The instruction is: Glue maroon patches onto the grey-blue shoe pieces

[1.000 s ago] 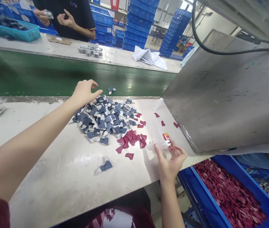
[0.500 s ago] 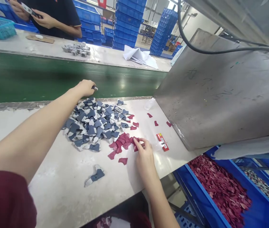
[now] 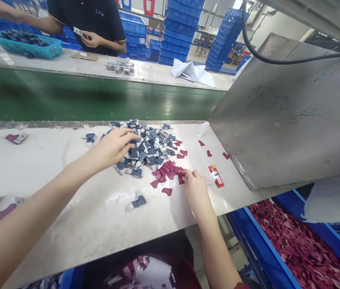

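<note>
My left hand point(image 3: 116, 146) arches over the heap of blue-and-white parts point(image 3: 147, 148), fingers bent; I can't tell whether they grip one. My right hand point(image 3: 195, 184) has its fingertips at the edge of the maroon pieces point(image 3: 166, 170), just beside that heap, and whether it pinches one I can't make out either. Both piles overlap too much to count. One blue-and-white part point(image 3: 138, 201) lies alone nearer me. Beyond my right hand is one red packet point(image 3: 218, 178), then three loose maroon pieces near the metal panel point(image 3: 287, 120), which walls off that side. My left forearm partly covers a few maroon-faced parts point(image 3: 6, 211). The blue bin point(image 3: 335, 243) at lower right is cut off by the frame. Across the green belt point(image 3: 98, 94) stands one co-worker point(image 3: 82, 24), head out of view.
</note>
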Motion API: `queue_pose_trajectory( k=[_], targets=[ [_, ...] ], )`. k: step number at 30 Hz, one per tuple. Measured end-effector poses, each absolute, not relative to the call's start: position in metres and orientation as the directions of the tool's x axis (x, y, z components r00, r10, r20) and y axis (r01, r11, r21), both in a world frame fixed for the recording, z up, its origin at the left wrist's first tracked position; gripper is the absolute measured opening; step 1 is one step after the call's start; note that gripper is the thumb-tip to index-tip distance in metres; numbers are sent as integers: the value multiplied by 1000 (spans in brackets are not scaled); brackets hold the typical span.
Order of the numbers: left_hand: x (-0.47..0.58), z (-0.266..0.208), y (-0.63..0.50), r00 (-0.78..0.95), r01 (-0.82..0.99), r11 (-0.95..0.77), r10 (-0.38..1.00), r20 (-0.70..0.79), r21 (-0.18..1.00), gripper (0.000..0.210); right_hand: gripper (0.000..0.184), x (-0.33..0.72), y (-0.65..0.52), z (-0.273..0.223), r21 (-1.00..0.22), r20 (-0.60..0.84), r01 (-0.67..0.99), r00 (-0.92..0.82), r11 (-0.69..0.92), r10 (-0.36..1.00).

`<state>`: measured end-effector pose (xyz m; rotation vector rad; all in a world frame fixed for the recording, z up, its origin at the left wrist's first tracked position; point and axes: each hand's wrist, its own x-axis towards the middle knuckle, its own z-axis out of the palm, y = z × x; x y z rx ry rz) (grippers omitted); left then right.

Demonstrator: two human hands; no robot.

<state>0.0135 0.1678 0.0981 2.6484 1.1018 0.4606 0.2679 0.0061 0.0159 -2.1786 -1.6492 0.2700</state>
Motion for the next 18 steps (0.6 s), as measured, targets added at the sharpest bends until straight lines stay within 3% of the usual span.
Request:
queue_pose_trajectory(
  k=[2,7,12,18],
  targets=[
    [3,88,131,621,660,-659,749,231,361,42,42,270,8,19,-408,69,889,255,-206,964],
    [-16,46,43,591,649,-581,791,156,491,37,34,274,15,23,-402,31,899,201,-172,979],
    [-8,7,8,445,646,-519,852,275,560,23,26,271,23,22,-397,22,900,207,-182,978],
    [-1,0,3,360,607,-493,870,337,624,15,19,268,28,23,-414,55,885,260,-215,964]
  ],
)
